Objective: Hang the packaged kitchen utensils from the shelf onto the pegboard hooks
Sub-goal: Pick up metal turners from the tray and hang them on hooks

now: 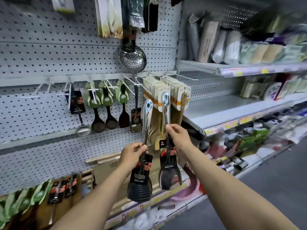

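Note:
My left hand (132, 155) grips the steel handle of a packaged black slotted spatula (140, 188), its hanging hole up at mid-frame. My right hand (180, 138) pinches the handle of a second packaged utensil (168, 173) with a dark head and a black label card. Both are held upright in front of the grey pegboard (49, 55). Just above and behind them runs a row of white pegboard hooks (129, 85), some bare, some bearing utensils. A like packaged utensil (136, 117) hangs on the hook nearest the held ones.
Black ladles with green cards (106, 112) and wooden utensils (166, 103) hang on neighbouring hooks. A steel skimmer (132, 57) hangs higher up. More packaged utensils (63, 190) lie on the lower shelf at left. Stocked shelves (249, 68) stand to the right.

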